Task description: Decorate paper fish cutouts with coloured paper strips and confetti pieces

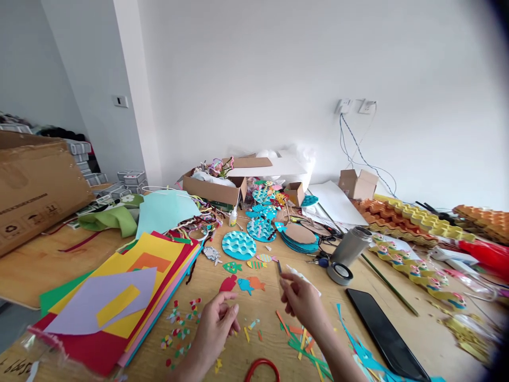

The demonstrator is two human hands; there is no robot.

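Note:
My left hand is over the table's front, fingers pinched together on a small piece I cannot make out. My right hand is closed around a thin dark tool whose tip points up, with a white paper strip beside it. Just beyond my hands lie small paper fish: a red one, a blue one and an orange one. Coloured paper scraps litter the wood around both hands.
A stack of coloured sheets lies left. A black phone lies right, near a metal flask and its cap. Blue wave discs, cardboard boxes and egg trays fill the back. Red scissor handles are at the front edge.

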